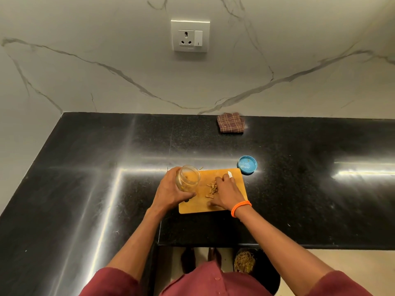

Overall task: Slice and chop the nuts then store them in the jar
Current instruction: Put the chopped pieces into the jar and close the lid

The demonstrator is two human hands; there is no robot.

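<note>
I note a black countertop [85, 189] with a wooden cutting board [192, 207] near its front edge. The left hand [171, 189] grips a clear jar [188, 177], tilted with its mouth toward the board. The right hand [224, 194] rests on the board, fingers against a small pile of chopped nuts [212, 188]; a white knife tip [229, 174] shows past it, so I cannot tell its grip. A blue lid [248, 164] lies just beyond the board.
</note>
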